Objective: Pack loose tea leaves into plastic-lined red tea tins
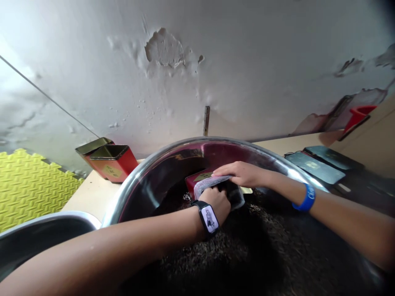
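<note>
Inside a large steel basin (121, 197) lies a heap of dark, dry, shredded leaves (228, 250) that look like loose tea. A red tin (190, 183) with a gold label rests tilted on the heap, a clear plastic bag (202, 183) lining its mouth. My left hand (217, 199), with a watch at the wrist, reaches into the bag's opening; its knuckles are bent and its fingertips are hidden. From the right, my right hand (242, 172) grips the bag's edge at the tin's rim, its fingers lying over the tin's side.
Two open red tins (119, 164) stand left of the basin on a pale surface (84, 199). Another metal basin (77, 218) is at lower left, beside yellow foam matting (33, 189). Dark flat lids or boxes (321, 166) lie to the right. Behind rises a peeling wall (247, 74).
</note>
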### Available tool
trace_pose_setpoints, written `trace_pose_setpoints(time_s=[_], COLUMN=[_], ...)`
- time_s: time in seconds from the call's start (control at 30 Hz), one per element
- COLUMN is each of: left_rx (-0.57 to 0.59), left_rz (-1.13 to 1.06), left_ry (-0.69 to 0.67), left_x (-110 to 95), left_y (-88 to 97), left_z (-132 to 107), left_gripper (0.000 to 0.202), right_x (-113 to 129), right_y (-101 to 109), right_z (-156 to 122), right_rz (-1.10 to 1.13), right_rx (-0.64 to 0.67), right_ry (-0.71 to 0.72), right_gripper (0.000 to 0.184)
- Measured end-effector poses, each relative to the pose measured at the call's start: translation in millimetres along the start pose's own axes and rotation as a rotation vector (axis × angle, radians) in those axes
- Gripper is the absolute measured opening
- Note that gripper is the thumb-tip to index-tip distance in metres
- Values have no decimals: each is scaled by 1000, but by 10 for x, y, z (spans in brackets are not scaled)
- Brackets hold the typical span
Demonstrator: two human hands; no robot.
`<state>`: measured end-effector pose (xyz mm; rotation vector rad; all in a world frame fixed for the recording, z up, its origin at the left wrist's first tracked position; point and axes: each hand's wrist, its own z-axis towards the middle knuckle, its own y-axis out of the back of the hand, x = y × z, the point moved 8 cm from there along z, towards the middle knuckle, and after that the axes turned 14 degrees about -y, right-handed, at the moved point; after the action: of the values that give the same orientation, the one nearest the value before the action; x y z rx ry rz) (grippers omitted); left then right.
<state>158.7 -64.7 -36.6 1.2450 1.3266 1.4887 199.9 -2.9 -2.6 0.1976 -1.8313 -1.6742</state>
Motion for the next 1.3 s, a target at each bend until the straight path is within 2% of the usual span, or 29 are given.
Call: trace_pose_setpoints(time_s=[0.1, 0.17, 0.2, 0.23, 0.3, 0.37, 0.47, 0.57, 0.63, 0.77, 0.83, 0.97, 1.07, 1.2, 1.3], left_rx=[-96, -120, -94, -41, 148, 349, 514, 570, 567, 531, 502, 466, 434, 305, 169], left_rz=[1, -94, -168, -246, -369, -428, -437, -402, -378, -357, -345, -323, -313, -313, -248], left_ry=[-15, -127, -191, -256, -350, -380, -331, -313, -332, -393, -418, -453, -421, -383, -291], left_x=[-127, -304, -400, -500, -677, -781, -800, -792, -796, -812, -808, -793, -742, -615, -397], left_y=[170, 231, 208, 146, -75, -308, -461, -419, -366, -332, -335, -350, -330, -134, 72], left_z=[1, -1, -8, -21, -71, -138, -180, -175, -166, -153, -140, -117, -98, -68, -35], left_gripper=[26, 22, 22, 31, 65, 88, 92, 86, 75, 35, 24, 17, 18, 19, 18], right_x=[6, 9, 10, 12, 18, 26, 41, 36, 11, -21, -8, 3, -4, 1, 1], right_y=[-2, 5, 10, 14, 20, 24, 26, 26, 20, -3, -3, 3, 5, 16, 15], right_z=[-11, -17, -18, -19, -19, -19, -23, -24, -17, -5, -5, -4, -8, -20, -16], right_rz=[-6, -4, -2, -1, -1, -1, -1, 5, 7, 9, 13, 12, 8, 5, 4], right_rx=[5, 4, 3, 2, 2, 5, 12, 11, 11, 29, 33, 32, 33, 28, 28], right_ry=[-6, -13, -16, -16, -12, -8, 0, 3, -9, -20, -8, -10, -27, -29, -25], right_gripper=[48, 48, 48, 49, 50, 51, 50, 50, 49, 49, 51, 52, 50, 50, 51])
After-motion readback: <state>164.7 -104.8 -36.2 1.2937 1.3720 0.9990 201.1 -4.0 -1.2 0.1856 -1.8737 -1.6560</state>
